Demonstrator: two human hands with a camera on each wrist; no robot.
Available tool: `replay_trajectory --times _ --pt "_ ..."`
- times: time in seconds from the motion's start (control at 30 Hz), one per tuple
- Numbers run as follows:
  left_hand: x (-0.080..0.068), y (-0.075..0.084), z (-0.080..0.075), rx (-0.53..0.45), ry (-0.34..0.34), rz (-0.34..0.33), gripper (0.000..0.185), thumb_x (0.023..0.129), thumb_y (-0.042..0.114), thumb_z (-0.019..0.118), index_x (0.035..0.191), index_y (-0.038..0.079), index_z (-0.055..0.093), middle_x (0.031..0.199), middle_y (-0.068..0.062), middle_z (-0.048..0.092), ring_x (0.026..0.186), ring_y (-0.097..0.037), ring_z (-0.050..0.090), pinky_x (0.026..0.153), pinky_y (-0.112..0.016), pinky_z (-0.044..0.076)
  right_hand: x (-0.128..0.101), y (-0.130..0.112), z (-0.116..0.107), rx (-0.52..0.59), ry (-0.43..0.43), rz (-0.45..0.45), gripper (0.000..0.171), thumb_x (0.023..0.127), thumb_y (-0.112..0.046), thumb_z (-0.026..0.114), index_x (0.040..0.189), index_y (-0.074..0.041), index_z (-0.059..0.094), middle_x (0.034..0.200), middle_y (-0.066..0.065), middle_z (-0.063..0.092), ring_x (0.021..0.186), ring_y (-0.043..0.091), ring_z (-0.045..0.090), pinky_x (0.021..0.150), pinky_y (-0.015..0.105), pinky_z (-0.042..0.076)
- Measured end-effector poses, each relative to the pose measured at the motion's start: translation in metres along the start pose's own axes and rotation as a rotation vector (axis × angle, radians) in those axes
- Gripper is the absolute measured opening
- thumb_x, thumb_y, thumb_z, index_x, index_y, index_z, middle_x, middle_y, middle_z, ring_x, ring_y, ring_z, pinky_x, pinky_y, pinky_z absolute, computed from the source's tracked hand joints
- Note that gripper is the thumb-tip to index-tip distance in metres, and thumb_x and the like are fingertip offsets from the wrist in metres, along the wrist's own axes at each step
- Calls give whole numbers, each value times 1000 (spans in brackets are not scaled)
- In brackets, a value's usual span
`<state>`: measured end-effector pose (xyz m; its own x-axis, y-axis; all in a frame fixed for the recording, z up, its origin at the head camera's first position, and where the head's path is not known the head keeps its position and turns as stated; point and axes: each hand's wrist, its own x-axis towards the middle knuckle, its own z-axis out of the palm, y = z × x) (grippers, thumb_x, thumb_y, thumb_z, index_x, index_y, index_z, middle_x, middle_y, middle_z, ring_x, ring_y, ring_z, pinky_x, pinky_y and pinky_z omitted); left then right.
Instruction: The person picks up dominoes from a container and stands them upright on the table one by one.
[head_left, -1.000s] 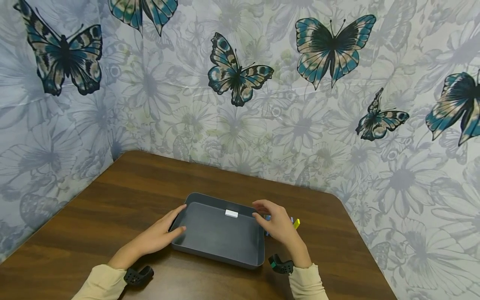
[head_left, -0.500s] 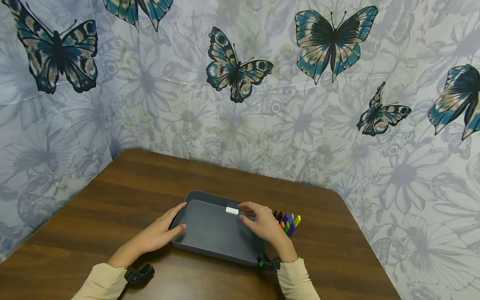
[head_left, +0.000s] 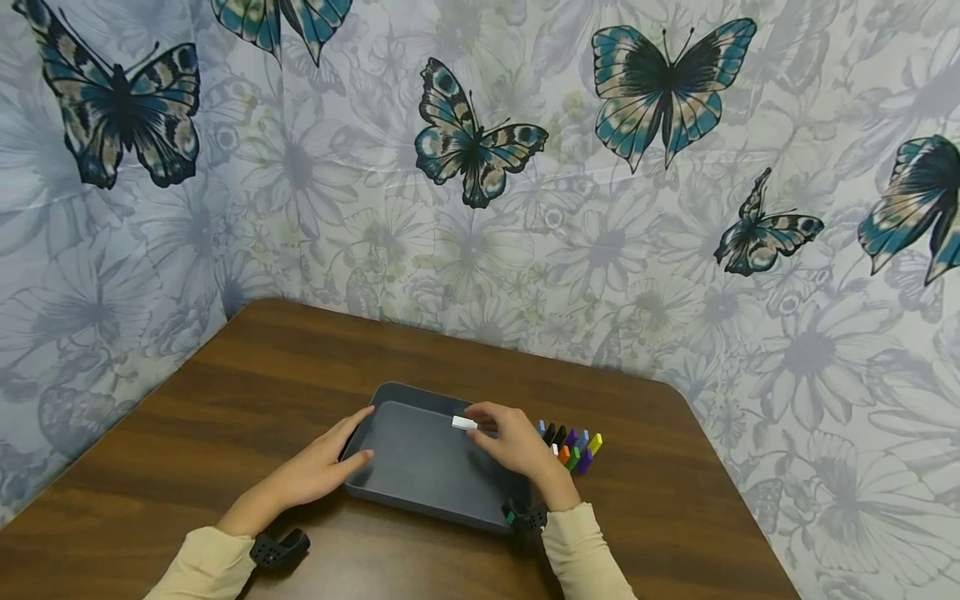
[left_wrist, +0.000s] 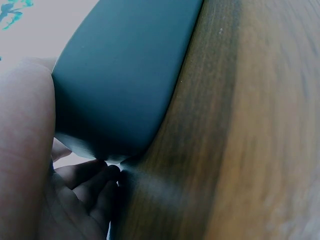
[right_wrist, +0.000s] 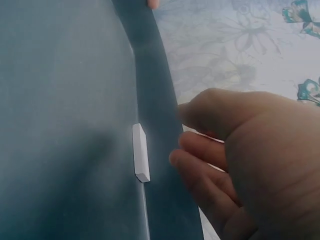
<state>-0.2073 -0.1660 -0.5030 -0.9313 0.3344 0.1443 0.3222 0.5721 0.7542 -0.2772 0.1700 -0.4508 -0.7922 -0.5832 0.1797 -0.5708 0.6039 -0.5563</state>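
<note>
A person sits at a brown wooden table (head_left: 225, 400) and works with a flat dark gray tray (head_left: 427, 475) that lies in the middle of it. The left hand (head_left: 318, 471) rests against the left wall of the tray, with the fingers straight and close together along the rim and the thumb on the inside edge; in the left wrist view the fingers are partly under the tray corner, so it seems to steady the tray and not to lift it. Inside the tray, right against the far wall, lies one small white block (head_left: 464, 423), flat on its long side. The right hand (head_left: 510, 442) is over the far right part of the tray, just beside the white block; in the right wrist view its fingers (right_wrist: 200, 165) are loosely curled and a little apart, near the block but not touching it, and they hold nothing. To the right of the tray, on the table, stands a small group of colored blocks (head_left: 572, 446), among them yellow, purple, green, orange and black ones, close together. I judge that the step in hand is the reaching for the white block in the tray, and that it is not yet gripped. The next move calls for a fine pinch, because the block is thin and lies tight against the wall, so the fingertips must come from above.
</note>
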Motion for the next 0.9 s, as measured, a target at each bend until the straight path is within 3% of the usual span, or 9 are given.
replay_trajectory --times 0.27,0.57,0.9 --pt "-2 1 1 -4 -10 -6 74 107 40 56 165 11 20 168 -25 23 151 -50 27 111 -71 32 6 5 9 -71 -69 26 34 103 -20 65 134 -6 66 127 10 72 111 26 73 93 41 59" --pt "-1 3 0 -14 -10 3 74 107 38 56 166 11 20 168 -24 22 152 -50 26 112 -71 32 13 7 13 -143 -49 -8 30 99 -12 70 128 -5 69 119 10 74 101 25 74 85 37 61" --pt "-3 3 -1 -9 -4 -2 73 107 38 56 166 11 20 168 -25 22 151 -50 26 111 -71 32 19 5 17 -240 -21 -35 25 95 -8 75 120 -6 73 115 10 73 100 23 70 86 38 59"
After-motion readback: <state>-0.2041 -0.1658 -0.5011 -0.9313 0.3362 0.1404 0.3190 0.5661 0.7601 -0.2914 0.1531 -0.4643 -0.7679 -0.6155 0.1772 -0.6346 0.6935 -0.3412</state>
